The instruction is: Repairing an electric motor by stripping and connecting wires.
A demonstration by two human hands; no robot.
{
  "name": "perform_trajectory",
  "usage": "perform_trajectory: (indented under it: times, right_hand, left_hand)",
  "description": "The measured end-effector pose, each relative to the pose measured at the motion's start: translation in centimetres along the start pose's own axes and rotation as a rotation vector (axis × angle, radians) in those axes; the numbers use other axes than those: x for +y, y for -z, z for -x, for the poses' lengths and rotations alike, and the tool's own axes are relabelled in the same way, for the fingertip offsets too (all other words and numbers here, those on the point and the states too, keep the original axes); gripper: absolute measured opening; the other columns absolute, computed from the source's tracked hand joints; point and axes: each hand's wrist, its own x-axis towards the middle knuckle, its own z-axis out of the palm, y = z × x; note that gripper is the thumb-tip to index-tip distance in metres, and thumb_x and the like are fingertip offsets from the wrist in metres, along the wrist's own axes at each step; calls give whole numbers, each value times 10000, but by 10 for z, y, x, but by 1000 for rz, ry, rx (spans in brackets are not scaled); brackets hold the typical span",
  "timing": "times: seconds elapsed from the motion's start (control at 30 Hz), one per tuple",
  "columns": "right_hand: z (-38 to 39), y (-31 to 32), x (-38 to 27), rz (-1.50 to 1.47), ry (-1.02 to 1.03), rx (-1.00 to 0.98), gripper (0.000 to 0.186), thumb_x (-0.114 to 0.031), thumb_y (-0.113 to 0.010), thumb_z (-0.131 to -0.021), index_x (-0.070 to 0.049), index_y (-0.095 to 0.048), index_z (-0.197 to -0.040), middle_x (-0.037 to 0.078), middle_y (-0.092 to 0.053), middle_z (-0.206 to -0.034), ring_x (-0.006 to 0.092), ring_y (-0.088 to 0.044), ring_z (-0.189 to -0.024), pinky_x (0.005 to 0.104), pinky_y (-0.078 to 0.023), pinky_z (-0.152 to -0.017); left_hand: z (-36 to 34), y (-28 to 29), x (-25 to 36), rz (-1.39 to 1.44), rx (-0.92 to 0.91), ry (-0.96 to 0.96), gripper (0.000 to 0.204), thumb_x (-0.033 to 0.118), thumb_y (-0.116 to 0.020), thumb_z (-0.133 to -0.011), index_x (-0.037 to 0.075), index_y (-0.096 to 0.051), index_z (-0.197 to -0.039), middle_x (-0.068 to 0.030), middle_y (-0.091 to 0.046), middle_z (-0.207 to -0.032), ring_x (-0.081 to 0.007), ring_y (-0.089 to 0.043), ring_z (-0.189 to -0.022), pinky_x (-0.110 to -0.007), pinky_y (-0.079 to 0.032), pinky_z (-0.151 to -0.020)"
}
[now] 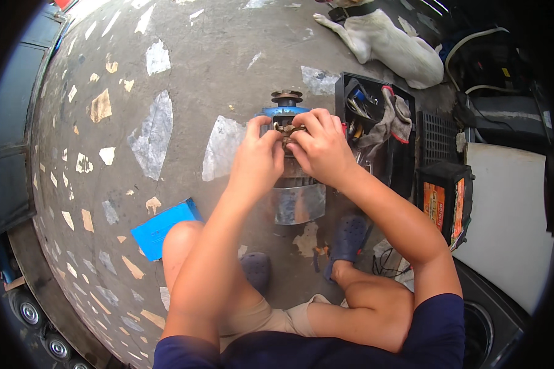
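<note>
An electric motor with blue paint and a dark pulley at its far end stands on the floor in front of me. My left hand reaches its left side, thumb and fingers closed in a pinch at the top opening. From the other side my right hand meets it there, its fingers also bent together. Small brownish metal or wire parts show between the fingertips; their kind is too small to tell. Below the hands, a shiny metal sheet covers the motor's near end.
Right of the motor lies an open black toolbox with tools and a grey work glove. A battery with orange labels stands farther right. A white dog lies at the far right. A blue box rests near my left knee.
</note>
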Motion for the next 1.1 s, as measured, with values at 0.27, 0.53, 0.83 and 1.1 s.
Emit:
perform_trajectory:
  times: [0.27, 0.53, 0.83, 1.1]
  right_hand:
    - [-2, -2, -1, 54, -55, -72, 151, -162, -759, -804, -34, -730, -877, 68, -624, -1170, 300, -545, -1155, 455, -449, -895]
    - [-10, 4, -5, 39, -132, -186, 190, -142, -771, -770, -9, -751, -904, 90, -617, -1210, 305, -527, -1200, 475, -463, -915]
    - [-5, 23, 13, -273, -207, 107, 91, -41, -726, -800, -51, -728, -890, 100, -660, -1057, 331, -615, -1030, 442, -521, -880]
    - [2, 50, -8, -474, -140, 66, 529, -150, -854, -847, -46, -662, -1330, 159, -702, -1168, 312, -720, -950, 375, -601, -812]
  left_hand:
    - [0, -1, 14, -119, -12, 67, 105, 32, -681, -936, -10, -696, -1031, -209, -576, -1375, -378, -715, -918, -460, -576, -784]
    - [-9, 6, 14, -21, 225, -63, 117, 52, -630, -937, -14, -638, -1034, -201, -595, -1150, -387, -658, -892, -470, -542, -775]
    - [-10, 20, 14, 302, 251, 255, 155, 119, -621, -1005, -25, -671, -1027, -121, -717, -864, -194, -657, -774, -377, -523, -710]
    - [6, 11, 36, 448, 93, 241, 141, 97, -685, -970, -30, -674, -1032, -119, -730, -896, -178, -672, -776, -339, -530, -693]
